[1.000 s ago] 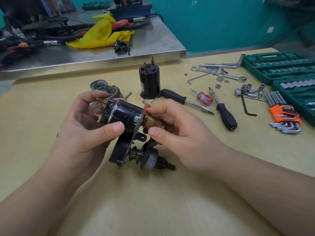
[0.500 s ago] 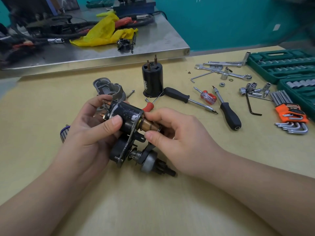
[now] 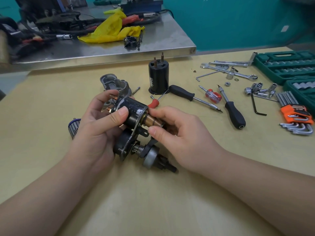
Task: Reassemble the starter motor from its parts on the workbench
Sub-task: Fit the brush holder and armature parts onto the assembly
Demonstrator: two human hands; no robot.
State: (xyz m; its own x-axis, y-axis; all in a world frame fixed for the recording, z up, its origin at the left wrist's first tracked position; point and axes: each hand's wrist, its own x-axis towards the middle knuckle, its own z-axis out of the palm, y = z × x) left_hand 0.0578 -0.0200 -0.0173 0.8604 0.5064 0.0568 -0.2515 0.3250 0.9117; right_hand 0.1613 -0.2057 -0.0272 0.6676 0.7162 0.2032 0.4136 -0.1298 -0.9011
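Plunger [image 3: 152,120] pushed deeper into solenoid [image 3: 134,110], both hands gripping, bare bench [image 3: 153,201] in front

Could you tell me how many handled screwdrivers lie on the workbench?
3: a black-handled screwdriver beside the black cylinder, a small red-handled screwdriver, and a black-handled driver further right.

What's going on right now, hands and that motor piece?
Left hand grips black cylindrical solenoid. Right hand pinches brass-coloured plunger at its open end. Nothing blocking; tools lie apart.
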